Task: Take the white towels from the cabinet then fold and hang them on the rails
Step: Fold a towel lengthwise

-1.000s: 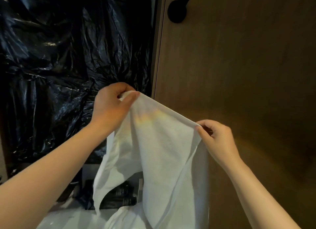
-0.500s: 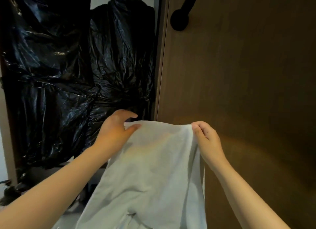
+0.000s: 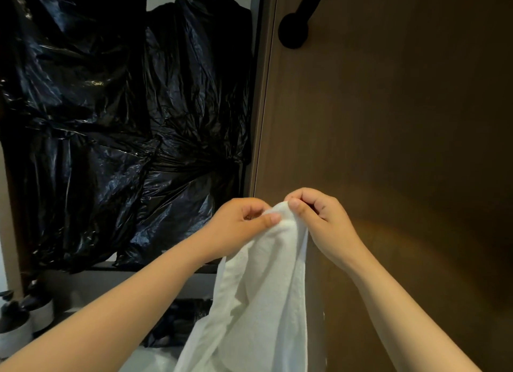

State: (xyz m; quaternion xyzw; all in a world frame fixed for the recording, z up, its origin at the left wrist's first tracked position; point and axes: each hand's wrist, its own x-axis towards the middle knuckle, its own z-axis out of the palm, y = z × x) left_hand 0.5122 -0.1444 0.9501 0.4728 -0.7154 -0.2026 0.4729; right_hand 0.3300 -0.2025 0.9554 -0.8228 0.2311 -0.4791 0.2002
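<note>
Black plastic bags are filling the open cabinet on the left, beside a brown wooden door with a black handle. Both hands are meeting in front of the door's edge: the left hand and the right hand are each pinching the top of a white towel between thumb and curled fingers (knuckles nearly touching). It is hanging down in loose folds between the forearms.

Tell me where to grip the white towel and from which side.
Grip the white towel at its top edge, where the left hand and right hand pinch it side by side. Come from the near side; the rest hangs limp below, so that edge likely gives control.
</note>
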